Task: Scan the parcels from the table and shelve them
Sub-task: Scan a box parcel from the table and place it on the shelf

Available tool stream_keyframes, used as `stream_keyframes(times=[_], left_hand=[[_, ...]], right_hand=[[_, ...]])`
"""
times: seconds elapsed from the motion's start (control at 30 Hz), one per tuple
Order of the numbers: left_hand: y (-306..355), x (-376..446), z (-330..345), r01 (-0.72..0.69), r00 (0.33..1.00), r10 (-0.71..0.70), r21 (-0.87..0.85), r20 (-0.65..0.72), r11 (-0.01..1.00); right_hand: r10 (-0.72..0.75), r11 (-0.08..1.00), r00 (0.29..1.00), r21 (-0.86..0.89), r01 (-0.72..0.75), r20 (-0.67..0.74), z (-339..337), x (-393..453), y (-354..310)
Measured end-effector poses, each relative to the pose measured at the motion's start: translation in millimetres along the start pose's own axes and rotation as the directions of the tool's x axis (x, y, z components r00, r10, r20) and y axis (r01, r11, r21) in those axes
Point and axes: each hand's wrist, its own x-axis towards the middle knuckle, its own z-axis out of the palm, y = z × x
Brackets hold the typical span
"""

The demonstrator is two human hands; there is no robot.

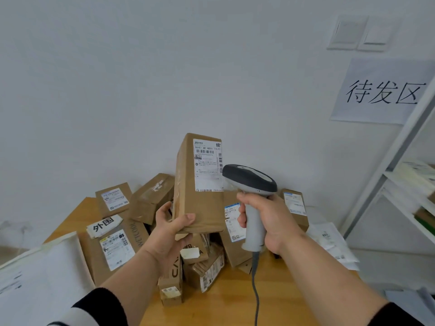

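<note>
While the left hand point(173, 228) grips an upright parcel point(199, 184), the right hand point(266, 218) clasps the scanner point(250, 182) beside it

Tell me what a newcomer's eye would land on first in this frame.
The tall brown parcel held upright at centre by the left hand, label facing the camera. Right beside it, the right hand grips a grey barcode scanner. Behind, parcels heap on the wooden table.

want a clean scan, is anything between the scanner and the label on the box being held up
Nothing visible. The right hand grips the scanner, its head just right of the label on the box the left hand holds upright. No other parcel sits between them.
</note>
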Motion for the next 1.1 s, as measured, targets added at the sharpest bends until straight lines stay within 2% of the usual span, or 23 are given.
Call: stream_keyframes(times=[0.33,1.1], left_hand=[[3,14,-11,-0.045,0.997,0.047,0.039,-0.057,0.998],[9,-1,-1,-0.066,0.997,0.070,0.127,-0.027,0.990]], right_hand=[[-0.018,1.000,1.000,-0.005,0.018,0.007,20,13,-13],[-0.069,0.995,0.998,-0.071,0.068,-0.012,17,6,-28]])
